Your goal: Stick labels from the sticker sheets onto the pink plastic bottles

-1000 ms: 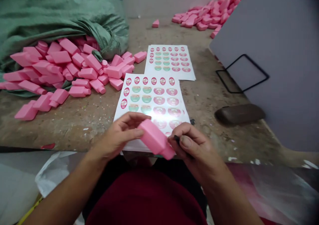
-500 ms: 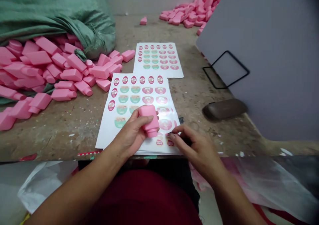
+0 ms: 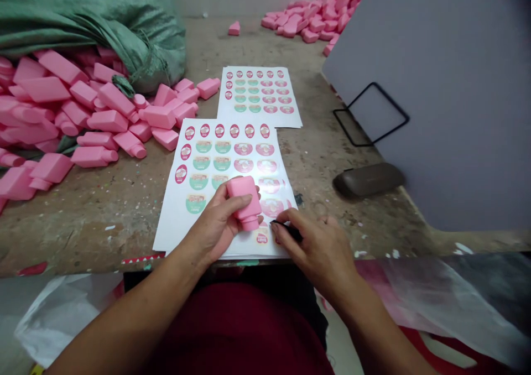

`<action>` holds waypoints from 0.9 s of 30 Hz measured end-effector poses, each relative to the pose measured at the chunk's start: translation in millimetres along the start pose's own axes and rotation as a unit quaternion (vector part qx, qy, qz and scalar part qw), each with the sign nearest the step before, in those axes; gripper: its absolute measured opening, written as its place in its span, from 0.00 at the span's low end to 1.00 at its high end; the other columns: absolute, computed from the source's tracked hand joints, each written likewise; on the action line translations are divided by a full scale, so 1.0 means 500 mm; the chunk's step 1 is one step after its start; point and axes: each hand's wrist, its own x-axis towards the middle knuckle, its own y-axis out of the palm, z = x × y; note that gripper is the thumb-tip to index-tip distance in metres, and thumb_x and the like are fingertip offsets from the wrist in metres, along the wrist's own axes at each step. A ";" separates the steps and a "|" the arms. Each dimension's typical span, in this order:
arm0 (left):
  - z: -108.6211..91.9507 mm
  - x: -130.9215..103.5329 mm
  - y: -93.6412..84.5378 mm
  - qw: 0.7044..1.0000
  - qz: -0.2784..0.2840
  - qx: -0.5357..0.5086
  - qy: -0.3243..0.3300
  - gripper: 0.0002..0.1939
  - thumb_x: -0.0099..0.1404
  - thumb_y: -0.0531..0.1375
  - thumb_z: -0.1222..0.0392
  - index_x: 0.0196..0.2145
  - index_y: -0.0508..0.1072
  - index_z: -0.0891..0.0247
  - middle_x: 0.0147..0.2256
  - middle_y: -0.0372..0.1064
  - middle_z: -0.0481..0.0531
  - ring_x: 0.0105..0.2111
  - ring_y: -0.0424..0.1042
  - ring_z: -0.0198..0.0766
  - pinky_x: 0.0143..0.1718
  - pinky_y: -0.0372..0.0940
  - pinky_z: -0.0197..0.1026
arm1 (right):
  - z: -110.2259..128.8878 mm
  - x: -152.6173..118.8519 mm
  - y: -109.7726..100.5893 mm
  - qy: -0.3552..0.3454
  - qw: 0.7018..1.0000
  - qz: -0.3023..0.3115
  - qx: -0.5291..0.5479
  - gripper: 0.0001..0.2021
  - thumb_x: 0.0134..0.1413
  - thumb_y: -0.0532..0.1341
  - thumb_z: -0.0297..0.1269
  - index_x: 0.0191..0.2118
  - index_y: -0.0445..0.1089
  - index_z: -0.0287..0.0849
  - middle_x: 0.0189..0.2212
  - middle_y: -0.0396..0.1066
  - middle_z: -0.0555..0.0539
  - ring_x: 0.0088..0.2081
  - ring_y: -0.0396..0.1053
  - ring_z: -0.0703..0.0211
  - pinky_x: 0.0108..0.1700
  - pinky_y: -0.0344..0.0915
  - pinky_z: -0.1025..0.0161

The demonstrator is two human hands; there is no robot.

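Both forearms [image 3: 153, 295] angle inward, left grip [image 3: 220, 220] holding a pink bottle [image 3: 244, 197], right grip [image 3: 317, 245] pinching a black tool [image 3: 292, 231].

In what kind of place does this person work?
Probably a small packing or labelling workshop: loose pink bottles spill from a green sack, sticker sheets lie on a worn, paint-spotted table, and the left hand holds one bottle.

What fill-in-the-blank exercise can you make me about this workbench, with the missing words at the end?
The left hand holds a bottle coloured ____.
The right hand holds a slim tool coloured ____.
Loose bottles spill from a sack coloured ____.
The glasses case lies to the ____ of the sticker sheets.

Missing words: pink; black; green; right.
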 end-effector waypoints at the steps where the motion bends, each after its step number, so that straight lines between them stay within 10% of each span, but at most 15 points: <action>1: 0.000 0.000 0.000 1.000 0.000 -0.001 0.000 0.14 0.58 0.64 0.68 0.42 0.69 0.62 0.44 0.72 0.56 0.46 0.71 0.44 0.47 0.71 0.52 | 0.001 0.000 0.002 -0.007 1.000 -0.010 -0.005 0.08 0.63 0.58 0.38 0.33 0.71 0.44 0.24 0.76 0.52 0.22 0.60 0.60 0.34 0.48 0.59; 10: 0.007 0.000 -0.005 1.000 0.017 -0.009 0.004 0.15 0.57 0.64 0.68 0.43 0.71 0.61 0.41 0.71 0.53 0.41 0.70 0.40 0.43 0.71 0.45 | 0.011 0.006 0.006 -0.041 0.996 -0.037 -0.065 0.09 0.62 0.58 0.36 0.30 0.71 0.44 0.22 0.75 0.52 0.20 0.56 0.59 0.34 0.48 0.58; 20: 0.005 0.002 -0.005 0.999 0.004 -0.032 -0.006 0.15 0.58 0.63 0.69 0.43 0.72 0.63 0.39 0.71 0.54 0.38 0.70 0.38 0.42 0.70 0.44 | -0.013 0.012 0.002 0.072 0.984 0.083 0.143 0.08 0.61 0.59 0.42 0.34 0.71 0.46 0.23 0.75 0.53 0.27 0.70 0.57 0.32 0.55 0.62; 27: 0.004 0.004 -0.007 0.999 0.007 -0.046 -0.005 0.14 0.59 0.62 0.70 0.44 0.72 0.64 0.40 0.72 0.55 0.38 0.71 0.38 0.38 0.69 0.40 | -0.004 0.006 0.006 -0.034 0.999 -0.013 -0.016 0.07 0.63 0.59 0.37 0.33 0.70 0.44 0.25 0.77 0.53 0.22 0.64 0.60 0.35 0.48 0.58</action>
